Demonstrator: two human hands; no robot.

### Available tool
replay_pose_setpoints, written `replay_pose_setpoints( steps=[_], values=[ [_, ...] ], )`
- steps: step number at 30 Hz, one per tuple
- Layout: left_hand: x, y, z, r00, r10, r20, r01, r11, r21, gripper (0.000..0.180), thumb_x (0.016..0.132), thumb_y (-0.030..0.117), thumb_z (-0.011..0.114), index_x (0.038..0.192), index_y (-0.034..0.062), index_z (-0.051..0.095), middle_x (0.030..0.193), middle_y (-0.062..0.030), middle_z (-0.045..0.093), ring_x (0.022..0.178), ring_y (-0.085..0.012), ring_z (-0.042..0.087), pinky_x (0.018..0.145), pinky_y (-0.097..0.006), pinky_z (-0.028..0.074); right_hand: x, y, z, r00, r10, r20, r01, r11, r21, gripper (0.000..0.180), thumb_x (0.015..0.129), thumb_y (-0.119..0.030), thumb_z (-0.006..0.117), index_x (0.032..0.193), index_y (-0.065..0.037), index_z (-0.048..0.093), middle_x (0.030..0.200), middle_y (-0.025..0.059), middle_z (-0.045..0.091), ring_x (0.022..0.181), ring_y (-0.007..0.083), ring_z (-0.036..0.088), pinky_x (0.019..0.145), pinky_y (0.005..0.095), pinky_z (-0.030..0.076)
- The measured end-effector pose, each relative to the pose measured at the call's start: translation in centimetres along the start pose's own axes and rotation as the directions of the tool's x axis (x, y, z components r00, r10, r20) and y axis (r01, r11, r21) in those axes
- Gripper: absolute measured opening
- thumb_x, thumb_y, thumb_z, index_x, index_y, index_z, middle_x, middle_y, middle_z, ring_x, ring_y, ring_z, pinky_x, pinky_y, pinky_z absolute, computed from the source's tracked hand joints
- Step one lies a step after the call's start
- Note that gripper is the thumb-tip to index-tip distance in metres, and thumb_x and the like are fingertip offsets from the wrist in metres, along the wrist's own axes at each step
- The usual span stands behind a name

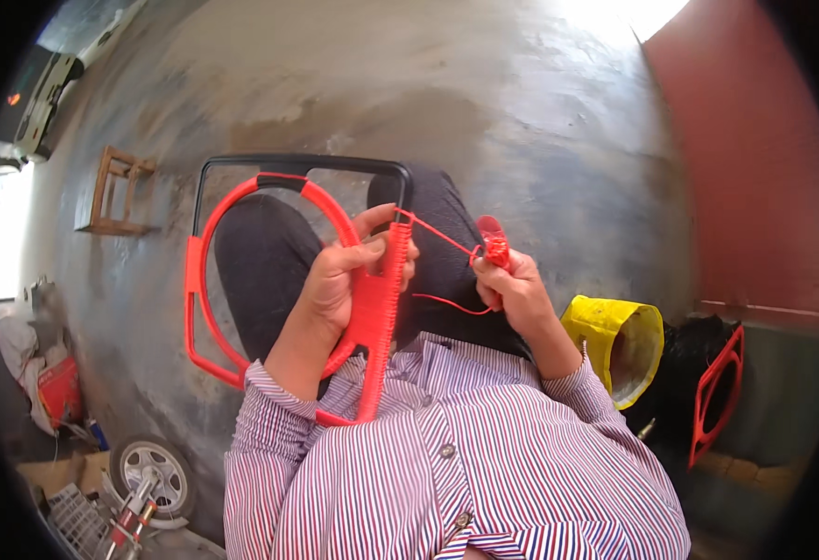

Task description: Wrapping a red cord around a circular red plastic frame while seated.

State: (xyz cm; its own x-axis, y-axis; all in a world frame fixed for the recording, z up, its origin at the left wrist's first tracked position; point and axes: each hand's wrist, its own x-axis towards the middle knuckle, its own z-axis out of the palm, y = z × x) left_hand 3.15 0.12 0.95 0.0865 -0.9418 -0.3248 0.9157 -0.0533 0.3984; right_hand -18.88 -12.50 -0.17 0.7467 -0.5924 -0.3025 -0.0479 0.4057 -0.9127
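A black rectangular frame (335,163) with a ring inside it stands tilted over my lap. Red strip covers most of the ring and the right side bar (396,280), where the wraps lie in close turns; the top edge is bare black. My left hand (333,280) is closed round the right side, its thumb in front and some fingers behind the bar. A thin red strand (442,235) runs taut from the bar's upper end to a shiny red bundle (494,248). My right hand (519,291) grips that bundle, and a loose red tail (449,301) curves below.
On my right stand a yellow container (596,322) lying open-mouthed, a black plastic bag (685,359) and another red frame (704,406). A small wooden stool (115,224) is at left. A spoked wheel (127,467) lies lower left; a red wall (746,168) rises far right.
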Motion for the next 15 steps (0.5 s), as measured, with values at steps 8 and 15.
replay_pose_setpoints(
  steps=[8,15],
  values=[
    [0.3,0.4,-0.6,1.000,0.001,0.001,-0.001,1.000,0.030,0.030,0.093,0.010,0.056,0.122,0.0052,0.052,0.099,-0.0230,0.065,0.084,-0.0305,0.068,0.075,-0.040,0.059,1.5,1.7,-2.7,0.994,0.006,-0.110,0.002,0.997,0.072,0.024,0.092,-0.017,0.061,0.071,-0.008,0.052,0.051,0.0005,0.046,0.044,0.0092,0.039,0.044,0.0265,0.030],
    [0.4,0.2,-1.3,0.968,0.146,-0.202,-0.119,0.983,0.138,0.035,0.094,0.017,0.055,0.126,0.0026,0.053,0.112,-0.0163,0.064,0.092,-0.0263,0.066,0.080,-0.040,0.058,7.8,-3.3,-3.8,0.947,-0.291,-0.136,0.203,0.870,-0.450,0.026,0.086,-0.016,0.062,0.106,0.001,0.064,0.085,0.0070,0.061,0.070,0.0183,0.058,0.067,0.0306,0.047]
  ],
)
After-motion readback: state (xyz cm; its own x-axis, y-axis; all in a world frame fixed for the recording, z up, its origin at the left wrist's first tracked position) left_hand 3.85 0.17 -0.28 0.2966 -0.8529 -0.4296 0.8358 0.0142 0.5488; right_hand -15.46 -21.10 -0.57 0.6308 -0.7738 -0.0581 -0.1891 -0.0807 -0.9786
